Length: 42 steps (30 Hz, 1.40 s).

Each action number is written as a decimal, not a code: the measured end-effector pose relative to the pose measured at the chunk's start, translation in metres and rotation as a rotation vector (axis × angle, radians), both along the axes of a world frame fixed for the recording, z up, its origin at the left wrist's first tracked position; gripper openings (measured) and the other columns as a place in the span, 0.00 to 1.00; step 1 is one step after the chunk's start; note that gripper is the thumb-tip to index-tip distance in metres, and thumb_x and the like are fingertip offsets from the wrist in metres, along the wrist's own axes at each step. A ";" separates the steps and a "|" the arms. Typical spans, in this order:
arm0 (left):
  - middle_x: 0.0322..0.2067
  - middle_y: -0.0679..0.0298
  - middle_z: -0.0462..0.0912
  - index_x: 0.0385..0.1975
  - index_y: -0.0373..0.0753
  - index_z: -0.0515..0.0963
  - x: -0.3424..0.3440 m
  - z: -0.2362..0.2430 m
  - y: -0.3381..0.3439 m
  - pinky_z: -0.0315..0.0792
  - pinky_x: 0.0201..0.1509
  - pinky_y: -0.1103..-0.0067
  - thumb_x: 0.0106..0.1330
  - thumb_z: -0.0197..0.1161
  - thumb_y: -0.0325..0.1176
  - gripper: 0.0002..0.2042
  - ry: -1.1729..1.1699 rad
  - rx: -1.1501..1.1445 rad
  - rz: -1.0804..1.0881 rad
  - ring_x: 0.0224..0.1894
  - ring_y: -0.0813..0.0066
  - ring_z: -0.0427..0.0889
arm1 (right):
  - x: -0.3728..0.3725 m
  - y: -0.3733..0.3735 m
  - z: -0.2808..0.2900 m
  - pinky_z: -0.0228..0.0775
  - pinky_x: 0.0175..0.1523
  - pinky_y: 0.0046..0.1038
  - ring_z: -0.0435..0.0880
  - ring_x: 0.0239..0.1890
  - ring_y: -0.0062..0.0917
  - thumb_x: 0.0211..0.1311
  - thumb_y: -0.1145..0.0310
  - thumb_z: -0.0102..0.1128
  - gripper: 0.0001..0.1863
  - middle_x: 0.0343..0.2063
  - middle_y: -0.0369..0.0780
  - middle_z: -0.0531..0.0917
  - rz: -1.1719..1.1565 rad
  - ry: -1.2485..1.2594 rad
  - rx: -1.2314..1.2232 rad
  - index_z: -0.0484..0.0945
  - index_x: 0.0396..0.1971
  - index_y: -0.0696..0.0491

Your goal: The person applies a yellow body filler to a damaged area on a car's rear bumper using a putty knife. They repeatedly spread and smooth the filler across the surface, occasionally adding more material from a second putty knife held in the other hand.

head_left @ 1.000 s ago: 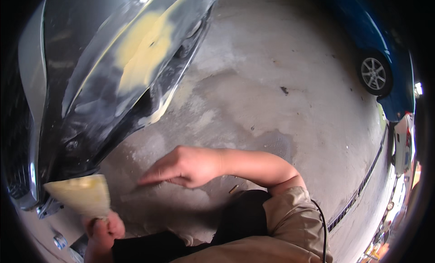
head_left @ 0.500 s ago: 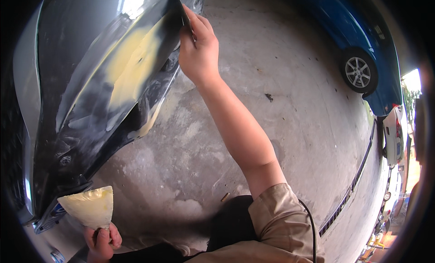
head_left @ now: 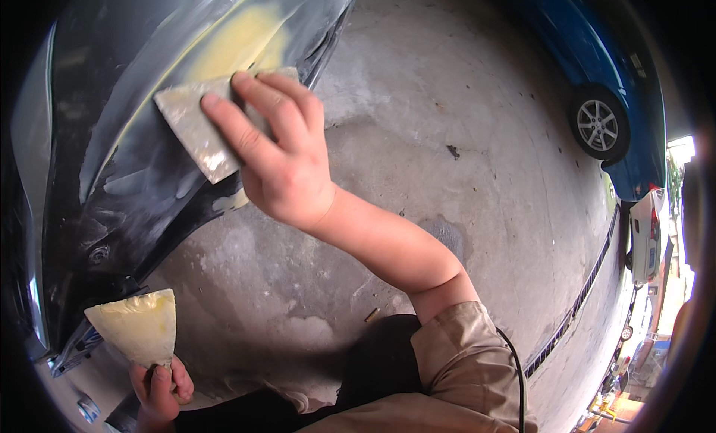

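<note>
Right hand (head_left: 287,153) has swung back nearer, so I'd say the action's now around the yellow patch (head_left: 239,41). Closest, left hand (head_left: 160,384) has its grip clamped on the scraper (head_left: 142,332); further up, the other grip's clamped on the blade (head_left: 198,127), over the panel (head_left: 156,157). Blue car (head_left: 630,82) off right.

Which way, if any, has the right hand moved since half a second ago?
Yes: the right hand has moved down and leftward against the yellow patch, from its right side toward its lower end.
</note>
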<state>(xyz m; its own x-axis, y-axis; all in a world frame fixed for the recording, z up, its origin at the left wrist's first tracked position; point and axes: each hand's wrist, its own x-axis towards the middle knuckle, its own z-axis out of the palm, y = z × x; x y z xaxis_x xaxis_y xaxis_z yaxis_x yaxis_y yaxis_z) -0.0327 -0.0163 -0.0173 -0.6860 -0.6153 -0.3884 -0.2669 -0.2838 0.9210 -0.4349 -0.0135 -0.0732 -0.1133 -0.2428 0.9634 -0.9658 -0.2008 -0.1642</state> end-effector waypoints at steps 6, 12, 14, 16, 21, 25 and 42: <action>0.23 0.61 0.70 0.36 0.35 0.70 0.003 -0.001 0.004 0.65 0.18 0.77 0.82 0.53 0.40 0.15 0.008 0.002 0.035 0.15 0.76 0.68 | 0.028 0.003 -0.026 0.77 0.57 0.46 0.81 0.56 0.43 0.48 0.72 0.69 0.30 0.58 0.46 0.84 -0.038 0.088 0.040 0.90 0.57 0.50; 0.23 0.61 0.72 0.38 0.34 0.70 0.000 0.002 0.003 0.67 0.20 0.77 0.82 0.52 0.37 0.12 0.014 0.005 -0.037 0.17 0.75 0.71 | 0.049 0.028 -0.044 0.78 0.62 0.46 0.83 0.57 0.40 0.51 0.72 0.70 0.30 0.59 0.45 0.85 0.057 0.124 0.242 0.88 0.60 0.49; 0.23 0.60 0.73 0.39 0.33 0.71 -0.004 0.005 0.005 0.68 0.22 0.76 0.82 0.51 0.34 0.11 0.026 0.018 -0.063 0.19 0.74 0.72 | 0.054 0.045 -0.035 0.79 0.63 0.44 0.84 0.57 0.41 0.52 0.75 0.69 0.31 0.59 0.45 0.86 0.184 0.048 0.294 0.87 0.61 0.51; 0.24 0.59 0.74 0.39 0.32 0.72 -0.008 0.008 0.008 0.70 0.24 0.76 0.82 0.50 0.30 0.09 0.019 0.046 -0.043 0.20 0.74 0.73 | 0.057 0.059 -0.017 0.80 0.63 0.42 0.85 0.58 0.42 0.52 0.79 0.69 0.32 0.58 0.46 0.87 0.375 -0.074 0.232 0.86 0.62 0.54; 0.28 0.60 0.80 0.44 0.29 0.77 -0.016 0.011 0.008 0.71 0.29 0.78 0.80 0.51 0.25 0.08 0.019 0.098 -0.214 0.24 0.79 0.75 | 0.069 0.089 0.030 0.81 0.67 0.39 0.87 0.64 0.48 0.71 0.89 0.59 0.25 0.62 0.58 0.84 1.277 -0.792 0.430 0.81 0.67 0.63; 0.26 0.60 0.78 0.42 0.32 0.76 -0.004 0.005 0.006 0.69 0.27 0.78 0.80 0.50 0.26 0.07 -0.012 -0.070 -0.235 0.23 0.78 0.74 | 0.067 0.087 0.036 0.83 0.65 0.42 0.88 0.62 0.49 0.64 0.89 0.65 0.29 0.64 0.58 0.83 1.361 -0.511 0.451 0.83 0.67 0.60; 0.24 0.61 0.70 0.42 0.35 0.68 0.008 0.004 0.001 0.67 0.16 0.77 0.81 0.55 0.39 0.12 0.104 -0.023 -0.076 0.15 0.75 0.67 | -0.116 -0.006 0.030 0.80 0.60 0.36 0.88 0.54 0.44 0.70 0.85 0.56 0.26 0.56 0.51 0.85 0.001 -0.489 -0.043 0.84 0.65 0.54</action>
